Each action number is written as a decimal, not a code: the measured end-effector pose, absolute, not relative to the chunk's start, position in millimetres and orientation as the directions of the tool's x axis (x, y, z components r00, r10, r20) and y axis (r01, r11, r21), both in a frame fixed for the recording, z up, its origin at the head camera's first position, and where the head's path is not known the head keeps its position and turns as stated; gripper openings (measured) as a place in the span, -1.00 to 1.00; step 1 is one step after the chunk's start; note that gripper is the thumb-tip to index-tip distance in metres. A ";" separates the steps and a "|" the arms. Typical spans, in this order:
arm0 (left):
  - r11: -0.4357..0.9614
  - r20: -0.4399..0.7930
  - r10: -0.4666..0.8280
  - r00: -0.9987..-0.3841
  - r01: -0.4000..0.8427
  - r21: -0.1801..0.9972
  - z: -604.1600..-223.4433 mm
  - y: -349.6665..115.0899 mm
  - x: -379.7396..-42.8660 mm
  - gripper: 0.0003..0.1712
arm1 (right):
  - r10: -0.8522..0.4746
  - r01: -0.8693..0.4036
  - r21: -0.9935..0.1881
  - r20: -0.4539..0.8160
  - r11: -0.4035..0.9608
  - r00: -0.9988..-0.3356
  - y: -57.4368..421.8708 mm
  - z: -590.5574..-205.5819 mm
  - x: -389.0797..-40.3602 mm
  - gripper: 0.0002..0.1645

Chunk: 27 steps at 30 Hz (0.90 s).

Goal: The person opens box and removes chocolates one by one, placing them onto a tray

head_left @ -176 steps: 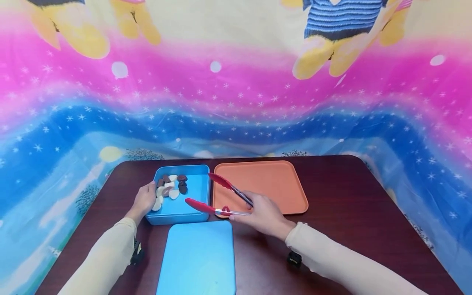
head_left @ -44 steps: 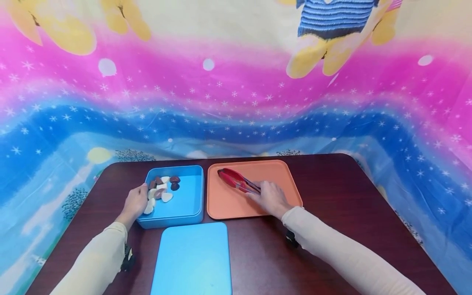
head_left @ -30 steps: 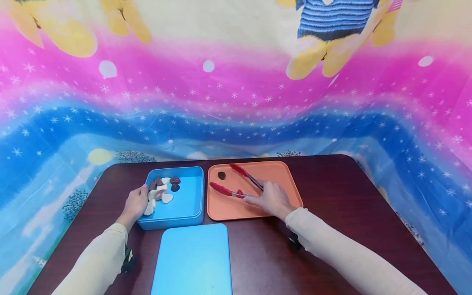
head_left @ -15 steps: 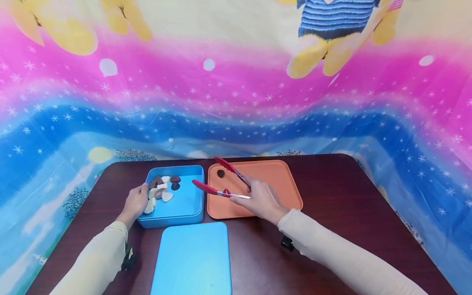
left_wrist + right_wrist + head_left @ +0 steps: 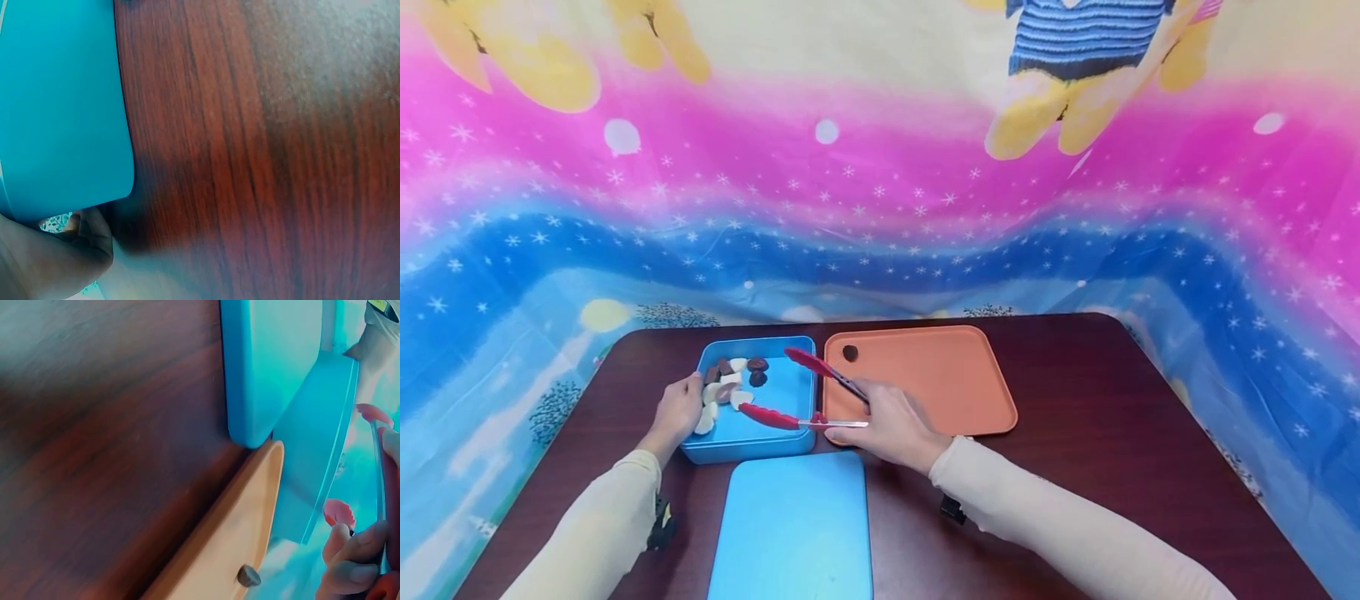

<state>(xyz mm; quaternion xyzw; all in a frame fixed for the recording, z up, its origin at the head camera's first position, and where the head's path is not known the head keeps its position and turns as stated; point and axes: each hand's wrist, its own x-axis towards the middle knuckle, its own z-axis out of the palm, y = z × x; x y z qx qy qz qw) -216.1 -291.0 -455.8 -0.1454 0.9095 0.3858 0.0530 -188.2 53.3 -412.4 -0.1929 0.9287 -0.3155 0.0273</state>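
Note:
My right hand [image 5: 895,423] grips red-tipped metal tongs [image 5: 775,418] with their arms spread. The tong tips are over the blue box [image 5: 748,450], with nothing between them. Brown, dark and white chocolates [image 5: 725,392] lie grouped toward the box's left side. With my left hand [image 5: 678,410] I hold the box's left wall; in the left wrist view its fingers [image 5: 94,231] curl by the box's corner. On the orange tray [image 5: 925,383], right of the box, one dark chocolate [image 5: 850,353] lies near the far left corner.
A flat blue lid [image 5: 793,525] lies on the dark wooden table [image 5: 1097,400], in front of the box. A printed cloth [image 5: 880,200] hangs behind the table and along its sides. The tray's left edge stands close beside the box.
The tongs held a dark chocolate from the box over the tray, then spread and left it there. My right hand has since carried them left, back over the box. The left hand stays put.

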 end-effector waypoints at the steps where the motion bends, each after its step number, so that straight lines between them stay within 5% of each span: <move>1: 0.659 -0.207 -0.224 -0.952 -0.305 0.688 -455.9 -290.1 -216.0 -0.15 | -0.381 -0.346 -0.586 0.068 0.732 -0.922 51.0 -413.3 -187.3 -0.05; 27: 0.661 -0.228 -0.214 -0.950 -0.312 0.682 -452.6 -289.8 -217.7 -0.11 | -0.455 -0.404 -0.470 0.005 0.785 -0.891 5.5 -399.5 -198.5 -0.15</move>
